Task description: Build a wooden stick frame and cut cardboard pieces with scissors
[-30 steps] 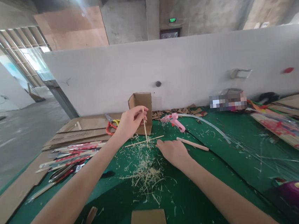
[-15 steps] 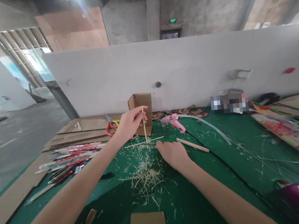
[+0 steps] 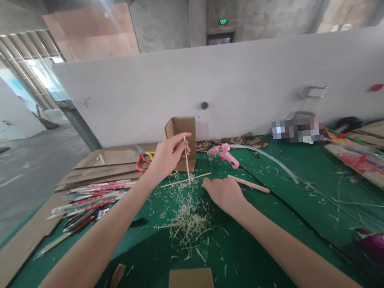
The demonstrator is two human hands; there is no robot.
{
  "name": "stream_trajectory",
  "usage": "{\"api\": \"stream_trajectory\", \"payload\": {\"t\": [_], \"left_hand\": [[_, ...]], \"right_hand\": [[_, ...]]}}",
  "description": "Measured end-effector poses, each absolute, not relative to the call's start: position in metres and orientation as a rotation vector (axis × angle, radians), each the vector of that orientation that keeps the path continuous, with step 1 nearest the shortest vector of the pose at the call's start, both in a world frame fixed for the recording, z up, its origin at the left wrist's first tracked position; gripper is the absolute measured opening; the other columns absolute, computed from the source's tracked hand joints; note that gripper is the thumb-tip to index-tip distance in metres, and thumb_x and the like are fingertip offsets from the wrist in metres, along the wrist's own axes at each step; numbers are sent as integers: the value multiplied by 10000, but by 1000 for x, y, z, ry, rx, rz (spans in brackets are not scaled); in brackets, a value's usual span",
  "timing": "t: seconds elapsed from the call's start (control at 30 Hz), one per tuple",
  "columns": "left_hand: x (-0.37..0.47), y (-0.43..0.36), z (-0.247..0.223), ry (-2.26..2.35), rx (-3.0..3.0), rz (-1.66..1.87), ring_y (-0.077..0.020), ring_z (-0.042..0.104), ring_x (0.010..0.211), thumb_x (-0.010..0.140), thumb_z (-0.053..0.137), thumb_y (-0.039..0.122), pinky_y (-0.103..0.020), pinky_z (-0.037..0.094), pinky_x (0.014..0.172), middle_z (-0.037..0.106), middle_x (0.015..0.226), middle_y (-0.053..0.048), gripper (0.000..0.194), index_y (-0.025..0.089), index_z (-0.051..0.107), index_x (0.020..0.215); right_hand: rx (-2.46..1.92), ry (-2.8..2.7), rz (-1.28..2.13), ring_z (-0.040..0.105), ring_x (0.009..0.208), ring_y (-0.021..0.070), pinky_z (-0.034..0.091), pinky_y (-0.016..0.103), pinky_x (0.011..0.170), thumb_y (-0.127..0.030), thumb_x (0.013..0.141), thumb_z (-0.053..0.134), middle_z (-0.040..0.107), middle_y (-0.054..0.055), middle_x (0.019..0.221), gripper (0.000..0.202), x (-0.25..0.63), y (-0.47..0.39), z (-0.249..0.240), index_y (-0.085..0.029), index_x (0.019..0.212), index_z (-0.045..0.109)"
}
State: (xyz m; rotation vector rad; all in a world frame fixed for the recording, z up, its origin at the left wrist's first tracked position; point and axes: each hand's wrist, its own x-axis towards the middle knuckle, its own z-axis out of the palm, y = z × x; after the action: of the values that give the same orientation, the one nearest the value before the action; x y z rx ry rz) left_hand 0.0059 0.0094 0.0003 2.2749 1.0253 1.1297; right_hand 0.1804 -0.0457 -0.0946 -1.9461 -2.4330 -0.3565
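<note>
1. Head view: the left hand (image 3: 170,153) pinched a thin stick (image 3: 187,163) between closed fingertips, beyond the shavings (image 3: 190,225); its long axis ran upright, downward from the fingers.
2. A second stick (image 3: 169,183) lay crosswise beyond the shavings, one end near the right hand (image 3: 226,194).
3. Curled right fingers hid any grip; contact between sticks was unclear.

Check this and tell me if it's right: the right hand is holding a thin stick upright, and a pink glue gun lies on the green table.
One error: the left hand, not the right hand, holds the thin stick upright, as the head view shows. A pink glue gun does lie on the green table.
</note>
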Motion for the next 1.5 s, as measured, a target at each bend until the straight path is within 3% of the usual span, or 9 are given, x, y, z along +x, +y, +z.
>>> {"api": "stream_trajectory", "payload": {"t": [0.23, 0.37, 0.67, 0.83, 0.93, 1.13, 1.3, 1.5], "left_hand": [[6, 11, -2, 1038, 2273, 1141, -115, 601, 686, 900, 376, 310, -222, 504, 668, 652, 796, -31, 354, 209, 551, 1190], [8, 11, -4, 994, 2225, 1189, -113, 595, 694, 906, 370, 304, -218, 515, 671, 621, 783, -36, 331, 185, 554, 1154], [10, 13, -8, 939, 2155, 1195, -122, 594, 674, 907, 381, 293, -234, 516, 626, 595, 771, -40, 274, 172, 545, 1089], [12, 11, -10, 904, 2115, 1201, -122, 599, 665, 890, 430, 275, -239, 516, 622, 619, 754, -27, 256, 192, 472, 1128], [12, 11, -10, 884, 2095, 1209, -119, 601, 654, 885, 446, 284, -241, 516, 620, 624, 743, -23, 159, 196, 471, 1015], [11, 13, -11, 879, 2090, 1175, -112, 599, 650, 886, 445, 326, -231, 509, 615, 623, 757, -36, 155, 184, 506, 887], [11, 11, -8, 883, 2147, 1166, -112, 598, 650, 890, 432, 335, -227, 501, 628, 634, 765, -43, 189, 183, 544, 882], [11, 10, -6, 870, 2182, 1140, -118, 603, 670, 890, 422, 349, -226, 507, 634, 636, 781, -47, 224, 176, 562, 872]], "right_hand": [[-1931, -2359, -404, 662, 664, 219, 404, 259, 570, -383, 976, 195, 685, 66, 738, 385, 185, -47, -89, -223, 1004, 544], [-1954, -2399, -380, 662, 665, 223, 388, 252, 567, -379, 968, 249, 685, 59, 722, 348, 184, -48, -89, -227, 966, 561], [-1734, -2368, -431, 618, 546, 178, 252, 234, 463, -378, 966, 248, 674, 18, 729, 307, 183, -55, -86, -208, 963, 502], [-1696, -2310, -469, 634, 639, 161, 208, 240, 468, -369, 979, 227, 683, 7, 825, 340, 185, -55, -87, -227, 899, 525], [-1699, -2336, -448, 635, 621, 157, 195, 242, 466, -375, 975, 256, 686, -7, 799, 319, 186, -53, -86, -234, 890, 528], [-1754, -2368, -448, 629, 561, 182, 239, 232, 470, -399, 972, 226, 663, 4, 659, 345, 186, -53, -87, -236, 925, 527], [-1815, -2472, -375, 647, 613, 200, 324, 241, 517, -416, 963, 252, 676, 38, 680, 381, 188, -56, -91, -228, 874, 572], [-1855, -2330, -462, 646, 606, 202, 363, 254, 548, -396, 973, 191, 690, 60, 706, 420, 189, -57, -86, -221, 975, 573]]}}
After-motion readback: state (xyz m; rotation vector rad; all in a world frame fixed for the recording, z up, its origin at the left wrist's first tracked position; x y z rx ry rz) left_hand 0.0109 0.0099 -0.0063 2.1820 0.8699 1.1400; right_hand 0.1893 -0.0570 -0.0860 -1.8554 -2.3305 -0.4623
